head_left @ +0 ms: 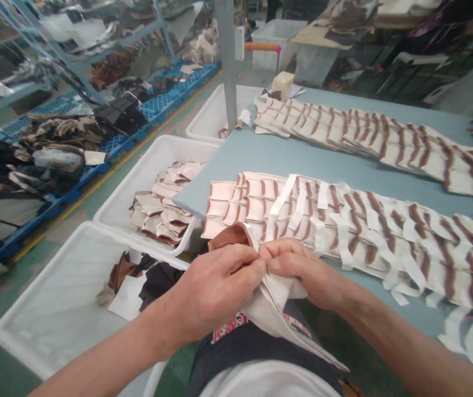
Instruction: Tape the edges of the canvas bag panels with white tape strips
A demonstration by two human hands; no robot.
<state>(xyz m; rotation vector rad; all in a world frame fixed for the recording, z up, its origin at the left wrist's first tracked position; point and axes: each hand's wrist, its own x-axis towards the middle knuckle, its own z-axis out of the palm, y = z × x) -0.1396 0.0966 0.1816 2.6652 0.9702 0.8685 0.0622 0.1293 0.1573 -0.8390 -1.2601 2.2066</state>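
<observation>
My left hand [223,284] and my right hand [298,267] meet in front of my lap, both pinching one cream fabric piece [275,309] with a brown part [230,236] at its upper end. The fingertips almost touch, and the spot between them is hidden. Below the hands the cloth hangs down in a folded point. Just beyond, on the blue-grey table [228,151], lies an overlapping row of cream and brown fabric pieces [385,237], with several white strips [346,242] draped over it.
A second row of similar pieces [364,129] lies farther back. White bins stand to the left: a near bin [49,309] with dark and brown scraps and a middle bin [137,165] with pink-beige pieces. A grey post [228,66] rises by the table corner. Blue pallets [132,132] hold piled fabric.
</observation>
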